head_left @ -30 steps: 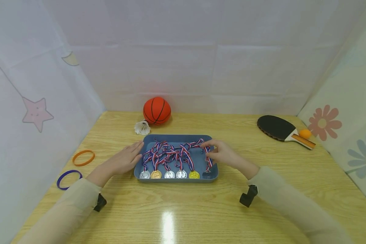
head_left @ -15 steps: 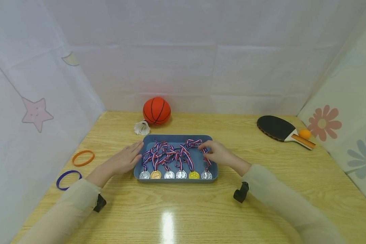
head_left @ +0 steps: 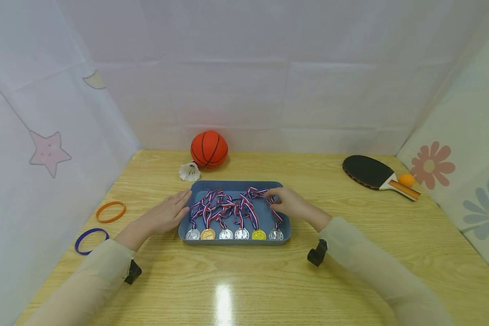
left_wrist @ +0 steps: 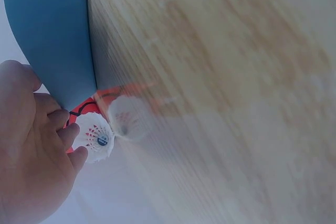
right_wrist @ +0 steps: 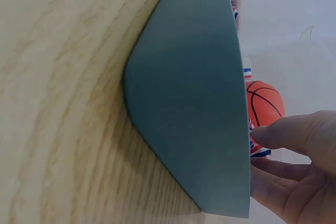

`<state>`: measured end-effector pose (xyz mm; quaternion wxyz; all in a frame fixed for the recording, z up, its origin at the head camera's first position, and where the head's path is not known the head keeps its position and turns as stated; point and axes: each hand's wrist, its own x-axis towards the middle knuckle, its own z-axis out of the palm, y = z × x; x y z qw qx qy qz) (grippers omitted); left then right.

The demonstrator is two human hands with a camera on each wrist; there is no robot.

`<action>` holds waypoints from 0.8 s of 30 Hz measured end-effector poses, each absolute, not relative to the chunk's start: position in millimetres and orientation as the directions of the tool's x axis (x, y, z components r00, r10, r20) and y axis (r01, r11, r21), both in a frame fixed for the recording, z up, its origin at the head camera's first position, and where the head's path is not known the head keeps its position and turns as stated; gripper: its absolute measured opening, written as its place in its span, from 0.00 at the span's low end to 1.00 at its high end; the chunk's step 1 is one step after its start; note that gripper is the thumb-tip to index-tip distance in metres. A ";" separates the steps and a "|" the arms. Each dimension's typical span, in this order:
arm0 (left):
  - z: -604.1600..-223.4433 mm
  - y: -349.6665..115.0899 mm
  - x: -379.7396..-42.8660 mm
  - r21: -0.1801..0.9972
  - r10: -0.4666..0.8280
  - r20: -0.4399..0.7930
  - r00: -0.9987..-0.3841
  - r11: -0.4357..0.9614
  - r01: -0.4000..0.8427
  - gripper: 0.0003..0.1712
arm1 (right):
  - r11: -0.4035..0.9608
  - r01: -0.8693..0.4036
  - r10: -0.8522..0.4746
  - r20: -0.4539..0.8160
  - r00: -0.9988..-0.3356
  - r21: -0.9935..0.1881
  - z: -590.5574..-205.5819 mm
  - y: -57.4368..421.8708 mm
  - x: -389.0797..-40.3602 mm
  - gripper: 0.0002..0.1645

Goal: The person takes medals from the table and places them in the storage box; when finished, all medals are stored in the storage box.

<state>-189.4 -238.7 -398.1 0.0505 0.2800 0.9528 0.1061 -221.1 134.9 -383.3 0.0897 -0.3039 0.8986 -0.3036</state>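
Observation:
A blue-grey tray [head_left: 236, 242] on the table holds several medals with red, white and blue ribbons. Along its front wall the discs lie in a row: silver ones, a bronze-gold one [head_left: 208, 234] and a bright yellow one [head_left: 258, 234]. The rightmost silver medal [head_left: 275, 234] has its ribbon [head_left: 278, 219] running back to my right hand [head_left: 292, 203], whose thumb and fingers pinch it over the tray's right rim. Flat and with fingers extended, my left hand [head_left: 167, 213] rests against the tray's left side; the left wrist view has its fingertips at the rim.
Behind the tray stand a red basketball [head_left: 209, 149] and a white shuttlecock [head_left: 189, 171]. An orange wristband [head_left: 111, 212] and a purple wristband [head_left: 91, 241] lie at the left. At the far right are a table tennis bat [head_left: 368, 172] and an orange ball [head_left: 406, 180].
My right hand has shifted slightly left with the ribbon. The rightmost silver medal, dark and tilted a second ago, now lies flat in the row. My left hand has stayed put.

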 end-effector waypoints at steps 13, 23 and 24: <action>-398.3 -241.0 -188.5 0.217 0.543 -0.011 -0.840 0.821 0.528 0.30 | 0.746 -0.516 -0.571 -0.005 -0.821 -0.420 -378.5 119.1 -234.3 0.20; -400.6 -239.9 -190.2 0.216 0.537 -0.012 -0.843 0.825 0.523 0.30 | 0.787 -0.503 -0.565 -0.090 -0.820 -0.357 -384.6 113.8 -241.1 0.17; -400.8 -239.8 -190.7 0.216 0.535 -0.016 -0.844 0.827 0.520 0.31 | 0.785 -0.493 -0.561 -0.092 -0.823 -0.375 -384.9 115.0 -242.0 0.18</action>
